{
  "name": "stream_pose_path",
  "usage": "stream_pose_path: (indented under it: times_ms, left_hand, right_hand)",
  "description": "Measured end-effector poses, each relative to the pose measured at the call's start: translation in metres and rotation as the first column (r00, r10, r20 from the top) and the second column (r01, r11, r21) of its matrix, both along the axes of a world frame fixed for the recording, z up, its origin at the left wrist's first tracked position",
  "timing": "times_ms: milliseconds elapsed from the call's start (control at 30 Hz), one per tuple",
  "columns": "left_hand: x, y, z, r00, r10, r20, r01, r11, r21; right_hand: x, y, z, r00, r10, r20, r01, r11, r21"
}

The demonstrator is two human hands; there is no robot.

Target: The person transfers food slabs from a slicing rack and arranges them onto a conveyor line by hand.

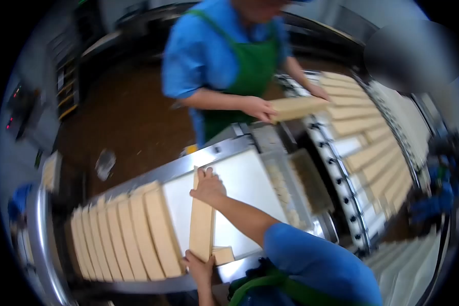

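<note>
One long, pale, flat strip lies lengthwise between my two hands over a white surface. My right hand grips its far end. At its near end, my left hand has its fingers around the edge. A short pale piece sits beside the near end, to the right. Left of the strip, several similar long strips stand side by side in a row.
Across the metal frame, a co-worker in a green apron holds another pale strip with both hands. A conveyor at right carries many strips. Trays with scraps lie between. A metal rail curves at left.
</note>
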State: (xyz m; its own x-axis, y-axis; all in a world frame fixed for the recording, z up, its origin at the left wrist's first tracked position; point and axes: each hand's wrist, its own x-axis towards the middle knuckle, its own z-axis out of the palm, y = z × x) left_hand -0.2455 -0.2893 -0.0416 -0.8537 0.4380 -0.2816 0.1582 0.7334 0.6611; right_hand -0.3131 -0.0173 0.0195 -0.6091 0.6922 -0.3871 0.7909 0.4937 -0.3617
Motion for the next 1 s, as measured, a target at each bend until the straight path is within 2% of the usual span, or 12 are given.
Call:
stream_pose_path:
  times_ms: [167, 233, 267, 300, 367, 533, 700, 767, 833, 933, 967, 1000]
  left_hand:
    - [0.017, 0.055, -0.011, 0.966, -0.255, 0.041, 0.241, 0.948, 0.208]
    - [0.038, 0.088, 0.015, 0.96, -0.248, 0.132, 0.254, 0.967, -0.034]
    - [0.045, 0.097, 0.013, 0.954, -0.275, 0.118, 0.281, 0.959, -0.032]
    - [0.052, 0.106, 0.006, 0.959, -0.284, 0.017, 0.285, 0.959, -0.01]
    - [0.068, 0.13, 0.004, 0.946, -0.308, -0.097, 0.31, 0.951, 0.011]
    - [0.115, 0.211, 0.029, 0.877, -0.298, -0.376, 0.427, 0.843, 0.328]
    - [0.179, 0.308, 0.084, 0.849, -0.391, -0.355, 0.514, 0.765, 0.387]
    - [0.199, 0.345, 0.098, 0.84, -0.429, -0.331, 0.537, 0.741, 0.403]
    - [0.212, 0.381, 0.104, 0.733, -0.465, -0.498, 0.668, 0.632, 0.393]
    - [0.226, 0.427, 0.115, 0.697, -0.54, -0.472, 0.712, 0.597, 0.369]
    - [0.224, 0.439, 0.112, 0.696, -0.533, -0.481, 0.711, 0.601, 0.364]
    - [0.222, 0.454, 0.107, 0.653, -0.613, -0.445, 0.757, 0.516, 0.401]
  right_hand:
    - [0.08, 0.069, -0.011, 0.917, -0.397, -0.025, 0.398, 0.916, 0.042]
    - [0.108, 0.085, -0.024, 0.963, -0.258, -0.08, 0.269, 0.938, 0.22]
    - [0.126, 0.088, -0.023, 0.88, -0.409, -0.242, 0.444, 0.889, 0.111]
    - [0.147, 0.095, -0.011, 0.866, -0.432, -0.253, 0.469, 0.876, 0.11]
    - [0.191, 0.107, 0.005, 0.669, -0.66, -0.34, 0.638, 0.746, -0.193]
    - [0.311, 0.156, 0.027, 0.434, -0.698, -0.569, 0.792, 0.597, -0.129]
    - [0.423, 0.234, 0.066, 0.239, -0.704, -0.668, 0.87, 0.462, -0.175]
    - [0.453, 0.27, 0.065, 0.23, -0.707, -0.669, 0.894, 0.425, -0.142]
    - [0.48, 0.307, 0.057, 0.226, -0.71, -0.667, 0.914, 0.391, -0.106]
    - [0.52, 0.365, 0.044, 0.499, -0.788, -0.362, 0.861, 0.5, 0.099]
    - [0.534, 0.38, 0.035, 0.501, -0.782, -0.37, 0.858, 0.506, 0.092]
    - [0.546, 0.392, 0.03, 0.585, -0.766, -0.265, 0.811, 0.563, 0.161]
